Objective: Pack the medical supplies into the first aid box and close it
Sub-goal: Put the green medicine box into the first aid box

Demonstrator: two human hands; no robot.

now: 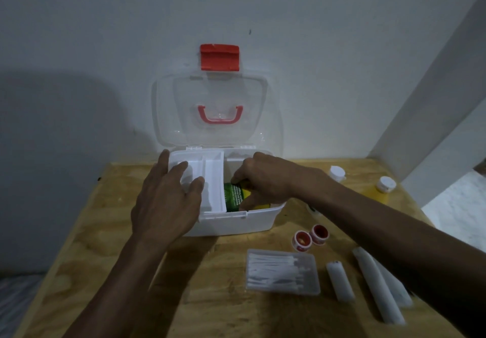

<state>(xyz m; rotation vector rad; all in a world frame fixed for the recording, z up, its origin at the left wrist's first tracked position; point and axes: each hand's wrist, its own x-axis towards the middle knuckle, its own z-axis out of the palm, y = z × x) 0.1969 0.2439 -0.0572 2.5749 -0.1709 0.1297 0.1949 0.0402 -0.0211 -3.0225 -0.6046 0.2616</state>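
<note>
The right hand (265, 177) pinches the green-and-yellow packet (236, 197) inside the first aid box (236, 223), right of the inner tray (207, 179). The packet's long axis runs 12 to 6 o'clock. The left hand (168, 198), fingers spread, steadies the tray at 9 o'clock.

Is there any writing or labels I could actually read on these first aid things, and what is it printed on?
No text here can be quoted with confidence.
Green and yellow package gripped by the right hand inside the first aid box: white lettering, too blurred to read.
Two red-centred tape rolls: dark marks on the rim, too small to read.
White-capped bottles, swab case, white rolls: no print visible.
</note>
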